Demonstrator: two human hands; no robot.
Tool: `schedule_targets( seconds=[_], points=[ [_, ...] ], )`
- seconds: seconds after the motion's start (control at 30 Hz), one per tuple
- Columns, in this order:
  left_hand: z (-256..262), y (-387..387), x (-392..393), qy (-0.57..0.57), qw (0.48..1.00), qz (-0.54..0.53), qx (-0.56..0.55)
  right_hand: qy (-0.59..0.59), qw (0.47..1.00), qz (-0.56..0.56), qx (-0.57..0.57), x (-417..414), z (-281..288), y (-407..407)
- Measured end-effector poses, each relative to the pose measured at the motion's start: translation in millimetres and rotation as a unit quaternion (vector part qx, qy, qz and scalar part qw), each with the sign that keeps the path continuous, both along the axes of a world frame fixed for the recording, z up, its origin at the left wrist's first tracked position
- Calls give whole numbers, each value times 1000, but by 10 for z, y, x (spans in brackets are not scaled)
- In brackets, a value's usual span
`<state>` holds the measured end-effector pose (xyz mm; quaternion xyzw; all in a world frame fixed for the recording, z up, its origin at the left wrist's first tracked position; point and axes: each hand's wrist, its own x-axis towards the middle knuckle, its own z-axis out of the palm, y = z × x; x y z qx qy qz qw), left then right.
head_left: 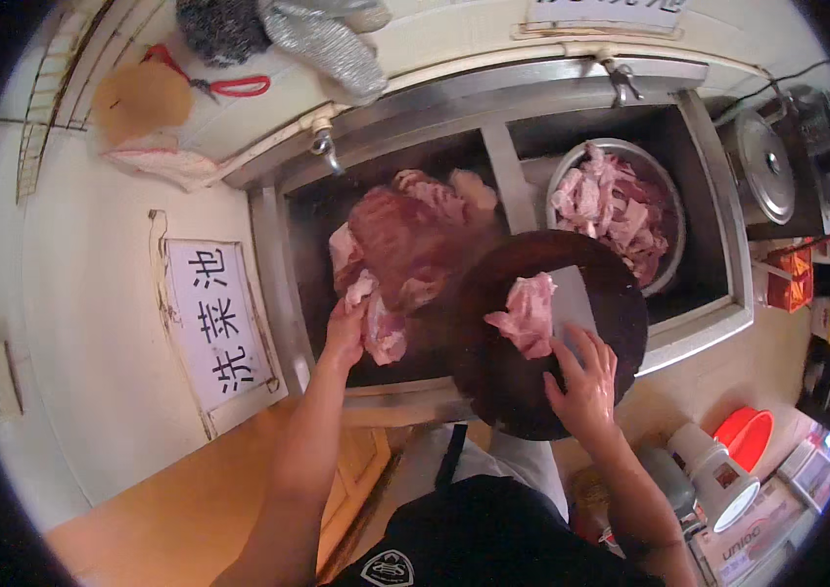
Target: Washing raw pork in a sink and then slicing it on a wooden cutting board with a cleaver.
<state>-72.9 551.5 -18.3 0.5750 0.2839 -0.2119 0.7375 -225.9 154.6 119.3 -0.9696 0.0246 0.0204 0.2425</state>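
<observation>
My left hand [345,334] grips a bony piece of raw meat [387,334] over the left sink basin [319,367]. Beyond it in that basin lies a large heap of raw red meat [408,235]. A round dark chopping board [510,400] rests across the front of the sink. On it are a chunk of raw meat [525,315] and a cleaver [575,290] lying flat, its broad blade beside the chunk. My right hand [587,378] is over the cleaver's near end, fingers spread and touching or just above the blade. The cleaver's handle is hidden.
In the right basin a round metal bowl [674,257] holds cut raw meat. Two taps, left [325,147] and right [624,81], jut over the basins. A lidded metal pot [764,165] stands at right. Buckets [723,484] and a red basin [749,436] sit below right.
</observation>
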Motion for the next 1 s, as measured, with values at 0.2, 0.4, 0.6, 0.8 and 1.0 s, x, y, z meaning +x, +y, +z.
schedule_targets(
  seconds=[0.2, 0.4, 0.6, 0.8, 1.0],
  points=[
    [-234, -81, 397, -11, 995, -27, 96, 76, 986, -136, 57, -694, 14, -299],
    [184, -211, 1024, -5, 985, -54, 162, 160, 980, -92, 77, -612, 72, -181],
    [940, -1486, 314, -420, 751, -235, 452, 154, 973, -159, 60, -534, 145, -218],
    [1171, -2204, -356, -543, 669, -366, 352, 97, 963, -209, 138, -527, 367, -370],
    [1140, -2377, -633, -327, 828, -353, 287, 163, 880, -322, 309, -573, 363, -31]
  ],
)
